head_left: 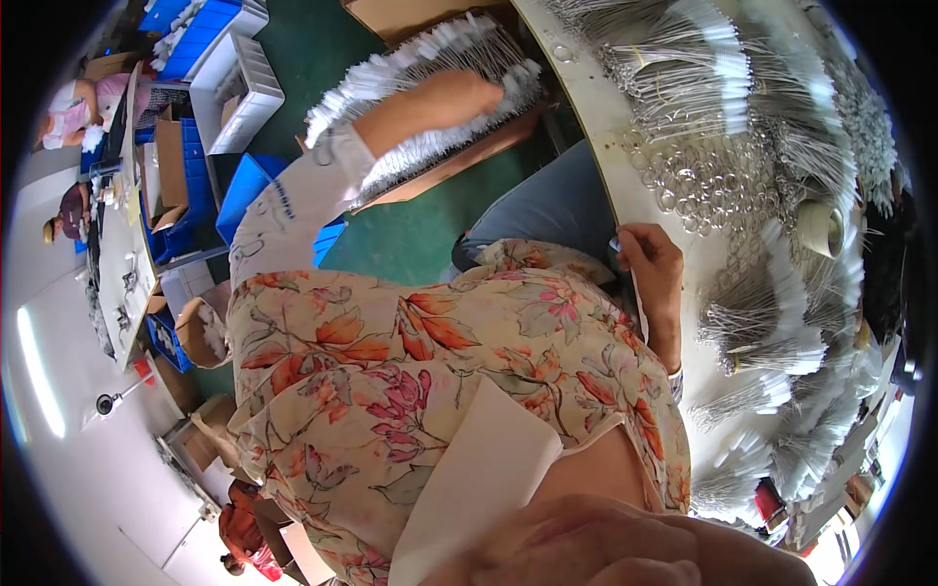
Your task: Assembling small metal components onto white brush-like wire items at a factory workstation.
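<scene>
White-tufted wires [376, 78] at twelve o'clock, packed in a carton [464, 161] under left hand [476, 96] of unclear grip, well apart from right hand [653, 262] at three o'clock, seemingly pinched on a small bluish piece [615, 244]. Might snag if dragged sideways through such crowding

Cream top [366, 386] bears orange and pink flowers [435, 327]; pale sleeve [303, 186] has dark markings [283, 200]; trousers [547, 210] are blue.
</scene>
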Demonstrator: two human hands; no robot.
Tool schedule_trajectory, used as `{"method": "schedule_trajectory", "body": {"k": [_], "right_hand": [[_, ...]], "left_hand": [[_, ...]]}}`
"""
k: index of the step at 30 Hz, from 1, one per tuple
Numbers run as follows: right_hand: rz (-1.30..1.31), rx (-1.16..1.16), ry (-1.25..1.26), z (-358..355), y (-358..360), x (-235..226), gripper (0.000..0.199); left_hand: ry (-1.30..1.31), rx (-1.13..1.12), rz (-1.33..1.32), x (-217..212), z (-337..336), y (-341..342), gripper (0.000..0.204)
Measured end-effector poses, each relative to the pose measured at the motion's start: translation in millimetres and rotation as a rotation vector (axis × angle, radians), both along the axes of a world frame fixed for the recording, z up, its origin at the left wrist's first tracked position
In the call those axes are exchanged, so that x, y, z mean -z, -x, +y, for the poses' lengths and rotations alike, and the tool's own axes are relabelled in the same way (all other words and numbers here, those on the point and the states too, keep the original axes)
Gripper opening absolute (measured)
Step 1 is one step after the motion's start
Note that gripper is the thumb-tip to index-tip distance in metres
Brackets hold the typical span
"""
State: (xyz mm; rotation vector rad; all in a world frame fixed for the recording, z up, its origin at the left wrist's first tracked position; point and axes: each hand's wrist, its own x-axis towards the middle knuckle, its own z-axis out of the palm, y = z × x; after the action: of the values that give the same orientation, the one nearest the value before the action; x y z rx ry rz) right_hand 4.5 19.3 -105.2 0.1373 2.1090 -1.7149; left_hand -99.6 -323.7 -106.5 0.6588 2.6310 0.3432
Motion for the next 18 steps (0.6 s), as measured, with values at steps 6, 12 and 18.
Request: {"method": "schedule_trajectory", "body": {"k": [6, 12, 18], "right_hand": [[-0.056, 0.039, 0.023, 1, -6, -4, 0.010], [-0.040, 0.028, 0.048, 7, -5, -10, 0.009], [-0.048, -0.021, 0.057, 12, -5, -17, 0.009]], "left_hand": [[0.430, -0.102, -0.196, 95, -84, -16, 0.021], [0.374, 0.090, -0.210, 109, -48, -53, 0.025], [-0.084, 0.425, -0.597, -38, 87, 6, 0.030]]}}
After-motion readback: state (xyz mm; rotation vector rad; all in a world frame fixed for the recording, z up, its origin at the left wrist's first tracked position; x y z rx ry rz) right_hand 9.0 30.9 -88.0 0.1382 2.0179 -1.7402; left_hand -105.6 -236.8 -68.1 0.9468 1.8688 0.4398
